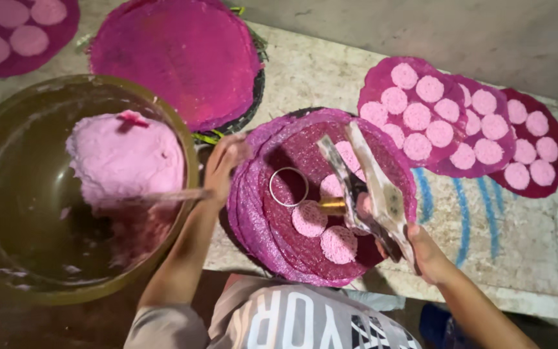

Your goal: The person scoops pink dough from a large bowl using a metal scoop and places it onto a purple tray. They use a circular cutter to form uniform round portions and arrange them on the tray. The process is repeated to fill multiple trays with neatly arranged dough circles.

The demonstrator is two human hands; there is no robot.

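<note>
Gripped tight in right hand (421,249), two flat blades (369,187) angle over mat stack (259,226) w/ pink discs (309,218) & ring (288,187), while left hand (222,165) pinches stick (163,196) in dough (124,158), bowl (182,129) close for reach.

A pale wooden stick (169,195) lies level across the bowl's right rim, tip in pink dough (126,158); two flat metal paddles (372,187) tilt over pink discs (323,231) at centre.
</note>
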